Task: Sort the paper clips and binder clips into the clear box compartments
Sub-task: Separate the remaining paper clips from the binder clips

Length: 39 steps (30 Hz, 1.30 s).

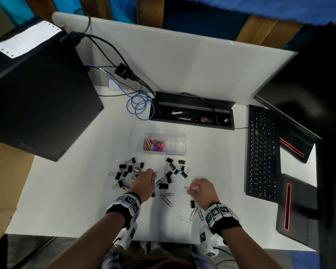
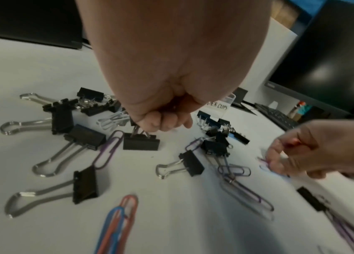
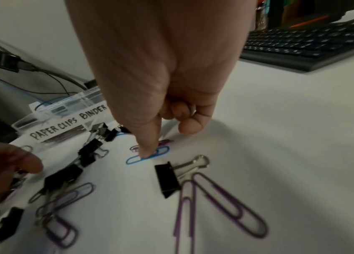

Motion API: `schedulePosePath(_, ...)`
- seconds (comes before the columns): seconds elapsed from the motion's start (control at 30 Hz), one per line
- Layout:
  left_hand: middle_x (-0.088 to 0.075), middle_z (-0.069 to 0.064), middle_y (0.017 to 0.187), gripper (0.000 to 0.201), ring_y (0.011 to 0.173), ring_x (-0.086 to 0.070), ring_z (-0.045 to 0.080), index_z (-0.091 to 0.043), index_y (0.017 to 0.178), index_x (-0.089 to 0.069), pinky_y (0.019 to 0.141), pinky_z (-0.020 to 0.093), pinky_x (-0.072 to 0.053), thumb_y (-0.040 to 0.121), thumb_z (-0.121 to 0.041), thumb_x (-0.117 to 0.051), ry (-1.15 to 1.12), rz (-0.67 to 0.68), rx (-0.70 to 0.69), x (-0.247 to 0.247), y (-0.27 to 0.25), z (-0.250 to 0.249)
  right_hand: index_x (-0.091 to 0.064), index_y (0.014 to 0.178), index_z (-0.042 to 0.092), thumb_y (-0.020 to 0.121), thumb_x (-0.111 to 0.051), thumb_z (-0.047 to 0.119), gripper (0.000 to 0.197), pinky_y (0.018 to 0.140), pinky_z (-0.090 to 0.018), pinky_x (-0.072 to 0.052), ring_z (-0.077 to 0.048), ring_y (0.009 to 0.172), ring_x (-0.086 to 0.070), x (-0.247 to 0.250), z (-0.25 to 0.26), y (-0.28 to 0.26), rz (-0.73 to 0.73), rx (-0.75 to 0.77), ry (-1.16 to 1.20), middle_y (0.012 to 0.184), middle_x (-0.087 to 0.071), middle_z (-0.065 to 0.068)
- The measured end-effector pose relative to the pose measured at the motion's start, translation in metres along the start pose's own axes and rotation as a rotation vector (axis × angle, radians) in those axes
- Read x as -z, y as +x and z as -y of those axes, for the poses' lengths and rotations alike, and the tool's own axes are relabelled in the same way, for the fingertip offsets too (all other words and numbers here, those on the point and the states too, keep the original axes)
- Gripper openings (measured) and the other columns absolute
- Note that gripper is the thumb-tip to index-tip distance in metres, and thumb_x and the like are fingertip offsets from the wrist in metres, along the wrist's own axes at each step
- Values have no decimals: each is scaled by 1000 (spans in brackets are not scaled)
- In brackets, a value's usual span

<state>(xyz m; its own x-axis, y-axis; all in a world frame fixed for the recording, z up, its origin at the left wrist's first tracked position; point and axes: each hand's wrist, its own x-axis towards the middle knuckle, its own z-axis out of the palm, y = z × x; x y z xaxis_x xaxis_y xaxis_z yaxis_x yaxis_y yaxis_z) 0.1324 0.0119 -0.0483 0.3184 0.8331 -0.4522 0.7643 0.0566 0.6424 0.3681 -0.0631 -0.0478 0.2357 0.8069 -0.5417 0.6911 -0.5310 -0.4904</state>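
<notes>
The clear box [image 1: 183, 136] stands mid-desk. Its left compartment holds coloured paper clips [image 1: 153, 144], and its right one looks empty. Black binder clips lie in two loose heaps [image 1: 128, 171] [image 1: 176, 169] in front of it, with several paper clips [image 1: 166, 199] scattered nearer me. My left hand [image 1: 145, 179] is between the heaps, its curled fingers [image 2: 163, 122] gripping the wire handles of a binder clip [image 2: 141, 142] that hangs below them. My right hand [image 1: 200, 188] is to the right. One straight digit [image 3: 150, 146] presses a blue paper clip [image 3: 134, 159] flat on the desk, the other fingers curled above it.
A black keyboard [image 1: 262, 156] runs along the right, with a monitor [image 1: 308, 84] behind it. On the left stands a black computer case [image 1: 37, 94]. Behind the box are an open cable tray [image 1: 192, 111] and a coiled blue cable [image 1: 140, 105]. More purple paper clips [image 3: 226, 202] lie near the desk's front edge.
</notes>
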Motion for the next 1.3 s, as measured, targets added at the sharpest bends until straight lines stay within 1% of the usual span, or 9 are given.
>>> schedulePosePath(0.13, -54, 1, 102, 23, 93, -55, 19, -15, 103, -53, 81, 30, -45, 92, -35, -52, 137, 22, -68, -3, 0, 2, -59, 72, 23, 88, -56, 27, 17, 69, -23, -38, -19, 79, -59, -14, 8, 8, -44, 41, 29, 87, -62, -4)
schedulePosePath(0.27, -53, 2, 99, 16, 91, -57, 21, -14, 96, -59, 73, 28, -43, 91, -29, -56, 216, 35, -102, -3, 4, 1, -55, 90, 12, 96, -48, 15, 9, 70, -25, -36, -16, 74, -50, -11, 20, 7, -73, 50, 203, 84, -55, 0)
schedulePosePath(0.43, -52, 4, 104, 9, 93, -57, 22, -12, 96, -59, 81, 31, -47, 91, -20, -58, 244, 73, -106, -2, 3, 7, -50, 94, 21, 100, -38, 11, 16, 55, -28, -44, -19, 62, -49, -7, 25, 10, -40, 11, 530, 72, -58, -7)
schedulePosePath(0.53, -50, 7, 104, 13, 91, -57, 25, -9, 97, -55, 81, 37, -49, 94, -22, -52, 266, 70, -86, 1, 0, 10, -54, 105, 21, 99, -36, 7, 24, 66, -31, -47, -16, 65, -52, -2, 31, 16, -68, 46, 427, 75, -58, 0)
schedulePosePath(0.67, -51, 11, 101, 9, 84, -54, 26, -8, 93, -46, 74, 36, -45, 93, -17, -45, 242, 53, -60, 4, -6, 6, -61, 111, 9, 93, -42, 4, 27, 80, -22, -39, -18, 89, -55, -2, 37, 24, -90, 155, 154, 98, -61, -5)
schedulePosePath(0.8, -47, 4, 90, 13, 78, -46, 20, -13, 85, -40, 70, 30, -38, 90, -23, -47, 172, 2, -15, 9, -9, -1, -63, 94, 15, 86, -56, 14, 11, 71, -31, -47, -27, 83, -58, -2, 26, 24, -90, 236, -53, 88, -58, -9)
schedulePosePath(1.0, -48, 4, 79, 12, 67, -49, 21, -12, 78, -41, 60, 29, -38, 89, -15, -45, 29, -52, 6, 9, -7, -19, -63, 101, 19, 82, -69, 18, 21, 79, -25, -43, -17, 87, -56, 3, 19, 20, -101, 221, 36, 97, -59, -2)
schedulePosePath(1.13, -52, 0, 62, 14, 55, -50, 22, -10, 77, -48, 49, 29, -38, 89, -9, -39, -85, -8, 37, 3, -6, -30, -67, 100, 18, 82, -63, 10, 19, 72, -27, -45, -22, 81, -57, -5, 28, 18, -106, 244, -21, 92, -57, -5)
schedulePosePath(1.3, -57, -8, 66, 23, 58, -56, 16, -24, 83, -56, 57, 26, -43, 84, -12, -37, -59, 71, 55, 4, -11, -31, -65, 100, 14, 79, -58, 5, 24, 73, -34, -53, -25, 85, -58, -9, 36, 18, -193, 176, -43, 95, -59, -8)
